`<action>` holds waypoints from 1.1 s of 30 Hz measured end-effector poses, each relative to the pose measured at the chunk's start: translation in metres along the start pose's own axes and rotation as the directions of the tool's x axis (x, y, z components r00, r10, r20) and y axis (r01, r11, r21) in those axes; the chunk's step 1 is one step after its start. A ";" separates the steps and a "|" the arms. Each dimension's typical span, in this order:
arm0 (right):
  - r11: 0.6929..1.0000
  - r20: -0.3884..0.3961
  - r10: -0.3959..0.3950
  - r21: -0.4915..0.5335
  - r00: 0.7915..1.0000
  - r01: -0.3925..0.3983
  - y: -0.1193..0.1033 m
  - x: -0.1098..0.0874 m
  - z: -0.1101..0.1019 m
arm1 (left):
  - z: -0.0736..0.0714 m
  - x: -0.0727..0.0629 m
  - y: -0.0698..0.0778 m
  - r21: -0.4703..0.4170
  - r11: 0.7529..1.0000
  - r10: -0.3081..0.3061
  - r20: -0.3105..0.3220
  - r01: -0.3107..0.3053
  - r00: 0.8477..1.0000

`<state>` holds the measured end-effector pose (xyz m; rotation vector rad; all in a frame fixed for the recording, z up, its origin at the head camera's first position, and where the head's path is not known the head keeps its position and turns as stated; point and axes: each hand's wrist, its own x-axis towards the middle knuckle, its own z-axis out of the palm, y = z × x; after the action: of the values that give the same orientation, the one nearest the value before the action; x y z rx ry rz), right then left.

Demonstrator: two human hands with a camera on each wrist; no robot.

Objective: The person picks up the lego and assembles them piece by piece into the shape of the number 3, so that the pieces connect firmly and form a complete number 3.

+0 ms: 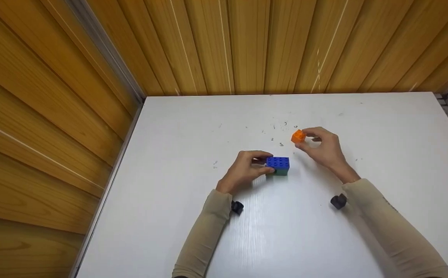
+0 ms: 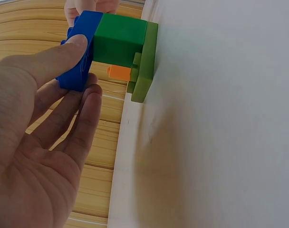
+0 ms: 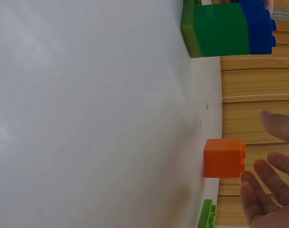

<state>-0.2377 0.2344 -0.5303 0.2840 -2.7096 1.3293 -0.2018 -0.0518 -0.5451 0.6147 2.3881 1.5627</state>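
Observation:
In the head view, my left hand [image 1: 243, 170] holds a small stack of toy building bricks by its top. Thumb and fingers grip opposite sides of the blue brick [image 2: 87, 45]. Below that are a green brick [image 2: 120, 38] and a light green base brick [image 2: 147, 66], whose studs show beside the green one. To the right, my right hand [image 1: 326, 148] is spread around an orange brick [image 1: 298, 136]. In the right wrist view, the orange brick [image 3: 223, 158] stands studs up, fingertips close to its top and the thumb apart from it.
A light green brick [image 3: 207, 214] shows partly at the bottom of the right wrist view. The white table [image 1: 177, 131] has dark marks behind the bricks. Wood-panelled walls [image 1: 247, 46] border its back and left edges.

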 end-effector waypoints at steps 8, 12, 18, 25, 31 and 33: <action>0.998 -0.017 0.055 0.000 0.998 -0.055 0.003 0.003 0.004 | 0.000 0.000 0.000 0.016 1.000 -0.015 -0.002 0.015 1.000; 0.996 -0.012 0.091 -0.012 0.996 -0.092 0.006 0.005 0.006 | 0.001 0.000 0.000 0.021 1.000 -0.018 -0.003 0.018 1.000; 0.991 0.002 0.137 -0.006 0.991 -0.137 0.010 0.006 0.010 | 0.001 -0.001 0.000 0.012 1.000 -0.010 -0.004 0.010 1.000; 0.991 -0.011 0.136 -0.016 0.991 -0.136 0.013 0.007 0.012 | 0.000 0.000 -0.001 0.003 1.000 0.013 0.004 -0.013 1.000; 0.987 -0.011 0.157 -0.033 0.988 -0.157 0.016 0.009 0.015 | 0.000 0.001 -0.001 0.000 1.000 0.024 0.001 -0.024 1.000; 0.987 -0.010 0.157 -0.036 0.987 -0.158 0.017 0.009 0.015 | 0.000 0.001 0.000 -0.004 1.000 0.017 0.001 -0.017 1.000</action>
<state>-0.2507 0.2316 -0.5509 0.0626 -2.7976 1.3140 -0.2029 -0.0518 -0.5452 0.6366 2.3843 1.5728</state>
